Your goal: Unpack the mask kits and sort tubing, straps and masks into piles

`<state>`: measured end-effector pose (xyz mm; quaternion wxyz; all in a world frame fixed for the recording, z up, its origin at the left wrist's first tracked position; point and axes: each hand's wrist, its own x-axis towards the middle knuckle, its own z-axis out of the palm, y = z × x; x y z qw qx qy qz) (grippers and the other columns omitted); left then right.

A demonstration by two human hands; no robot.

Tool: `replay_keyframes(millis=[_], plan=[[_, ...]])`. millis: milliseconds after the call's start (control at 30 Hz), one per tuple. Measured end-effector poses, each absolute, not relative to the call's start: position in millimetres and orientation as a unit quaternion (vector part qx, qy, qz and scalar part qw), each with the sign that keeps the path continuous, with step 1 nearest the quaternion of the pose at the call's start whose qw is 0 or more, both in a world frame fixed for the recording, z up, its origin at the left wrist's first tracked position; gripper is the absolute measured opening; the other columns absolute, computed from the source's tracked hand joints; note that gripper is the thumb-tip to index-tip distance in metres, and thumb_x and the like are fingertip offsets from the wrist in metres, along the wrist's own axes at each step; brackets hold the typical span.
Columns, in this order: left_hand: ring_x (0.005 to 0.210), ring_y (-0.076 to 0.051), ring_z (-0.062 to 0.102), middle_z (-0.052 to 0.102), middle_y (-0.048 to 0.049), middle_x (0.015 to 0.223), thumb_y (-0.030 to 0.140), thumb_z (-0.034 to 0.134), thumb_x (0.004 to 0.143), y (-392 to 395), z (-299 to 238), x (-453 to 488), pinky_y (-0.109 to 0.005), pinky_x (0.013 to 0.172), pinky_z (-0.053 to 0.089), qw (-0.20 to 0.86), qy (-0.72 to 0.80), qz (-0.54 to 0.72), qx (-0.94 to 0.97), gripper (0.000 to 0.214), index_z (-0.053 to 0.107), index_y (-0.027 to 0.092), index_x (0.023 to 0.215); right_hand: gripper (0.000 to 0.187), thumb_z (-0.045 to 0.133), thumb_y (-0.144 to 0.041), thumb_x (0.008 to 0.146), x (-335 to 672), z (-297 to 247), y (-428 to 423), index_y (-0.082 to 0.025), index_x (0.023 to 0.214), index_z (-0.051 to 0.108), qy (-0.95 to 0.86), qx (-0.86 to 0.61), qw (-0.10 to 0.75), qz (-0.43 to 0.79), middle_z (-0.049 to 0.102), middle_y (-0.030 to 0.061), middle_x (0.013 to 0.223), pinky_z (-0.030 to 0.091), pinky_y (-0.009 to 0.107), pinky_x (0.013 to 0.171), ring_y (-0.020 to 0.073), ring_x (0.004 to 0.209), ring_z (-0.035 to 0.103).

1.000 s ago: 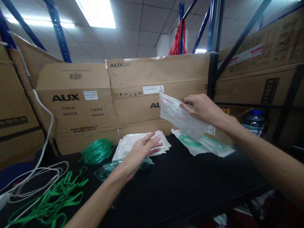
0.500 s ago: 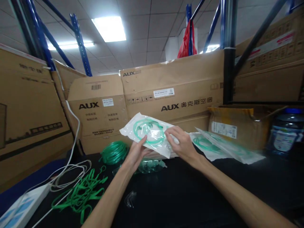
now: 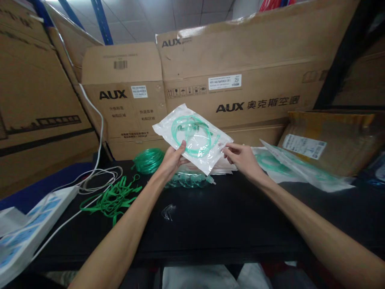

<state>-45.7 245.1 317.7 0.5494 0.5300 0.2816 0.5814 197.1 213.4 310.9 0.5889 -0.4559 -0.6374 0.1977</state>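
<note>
A clear-fronted packet (image 3: 195, 140) with coiled green tubing and a clear mask-like piece inside is held up above the black table (image 3: 216, 228). My left hand (image 3: 173, 159) grips its lower left edge, thumb on top and fingers beneath. My right hand (image 3: 240, 157) pinches the packet's right corner between thumb and fingers. Behind and below the packet lie several clear green-tinted masks (image 3: 189, 180) and a coil of green tubing (image 3: 148, 160). Two small clear bent pieces (image 3: 168, 212) rest on the table in front.
More tubing packets (image 3: 296, 166) lie at the right by an open cardboard box (image 3: 319, 140). Green elastic straps (image 3: 116, 196) are heaped at the left, near a white power strip (image 3: 39, 224) and its cable (image 3: 100, 132). Large AUX cartons (image 3: 240, 88) wall off the back.
The view has tilted downward, showing the table's front edge. My right hand has moved from over the packet's right side to its right corner. My left hand keeps its grip.
</note>
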Motion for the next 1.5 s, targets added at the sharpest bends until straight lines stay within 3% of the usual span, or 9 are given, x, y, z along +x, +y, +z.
replay_keyframes(millis=[200,300,433,667,833,1000,1200,1333,1500], plan=[[0.109,-0.030,0.072,0.073,-0.0159,0.124,0.050,0.075,0.087,242,316,-44,-0.044,0.089,0.063,0.557,0.274,0.545,0.565,0.053,0.066,0.015,0.126,0.040,0.075,-0.054,0.079,194,305,212,-0.018,0.066,0.064,-0.587,-0.459,0.604,0.283,0.047,-0.0053,0.041,0.024,0.022,0.040,0.0092,0.038,0.037],[0.107,-0.031,0.072,0.074,-0.0157,0.120,0.050,0.077,0.085,240,314,-42,-0.044,0.088,0.064,0.563,0.277,0.522,0.578,0.051,0.069,0.014,0.120,0.039,0.075,-0.054,0.080,189,304,213,-0.018,0.068,0.063,-0.562,-0.433,0.595,0.377,0.058,0.0009,0.051,0.034,0.023,0.039,0.0121,0.042,0.049],[0.099,-0.029,0.074,0.076,-0.0146,0.114,0.047,0.081,0.082,240,310,-41,-0.042,0.085,0.064,0.562,0.286,0.514,0.582,0.049,0.070,0.014,0.117,0.026,0.073,-0.044,0.083,181,301,215,-0.019,0.081,0.066,-0.523,-0.386,0.585,0.485,0.071,0.0062,0.072,0.054,0.027,0.053,0.0163,0.059,0.064],[0.070,-0.016,0.068,0.077,-0.0085,0.084,0.039,0.092,0.069,244,312,-45,-0.022,0.062,0.057,0.546,0.315,0.514,0.581,0.037,0.076,0.011,0.087,0.017,0.076,-0.032,0.083,179,299,216,-0.018,0.087,0.068,-0.491,-0.344,0.573,0.558,0.074,0.0046,0.083,0.052,0.023,0.051,0.0137,0.062,0.063],[0.068,-0.015,0.068,0.075,-0.0115,0.079,0.048,0.071,0.092,244,320,-45,-0.026,0.072,0.060,0.551,0.345,0.553,0.521,0.041,0.072,0.008,0.082,0.015,0.071,-0.028,0.089,187,308,215,-0.017,0.083,0.062,-0.496,-0.339,0.573,0.557,0.075,0.0059,0.080,0.045,0.019,0.042,0.0098,0.049,0.057],[0.067,-0.012,0.070,0.075,-0.0099,0.083,0.030,0.051,0.105,251,323,-52,-0.022,0.077,0.062,0.528,0.381,0.622,0.436,0.029,0.068,0.008,0.095,0.016,0.066,-0.026,0.092,204,319,213,-0.017,0.082,0.056,-0.497,-0.352,0.568,0.554,0.076,0.0106,0.074,0.042,0.021,0.035,0.0129,0.040,0.058],[0.071,-0.014,0.076,0.073,-0.0078,0.076,0.018,0.048,0.105,255,326,-59,-0.019,0.077,0.062,0.530,0.398,0.640,0.387,0.018,0.063,0.009,0.102,0.022,0.053,-0.029,0.099,235,336,216,-0.021,0.080,0.046,-0.442,-0.342,0.687,0.465,0.071,0.0050,0.059,0.033,0.018,0.030,0.0110,0.032,0.050],[0.083,-0.019,0.079,0.074,-0.0145,0.083,0.009,0.046,0.102,248,330,-53,-0.019,0.084,0.061,0.572,0.391,0.592,0.411,0.017,0.062,0.004,0.101,0.026,0.040,-0.035,0.105,250,345,218,-0.025,0.082,0.037,-0.378,-0.312,0.799,0.347,0.068,-0.0020,0.057,0.039,0.018,0.035,0.0118,0.035,0.054],[0.088,-0.020,0.079,0.075,-0.0269,0.100,0.020,0.049,0.105,247,330,-55,-0.017,0.080,0.062,0.609,0.400,0.508,0.458,0.029,0.066,-0.002,0.101,0.028,0.042,-0.044,0.105,255,348,219,-0.027,0.083,0.035,-0.344,-0.286,0.854,0.267,0.066,-0.0063,0.056,0.039,0.018,0.034,0.0126,0.034,0.054]])
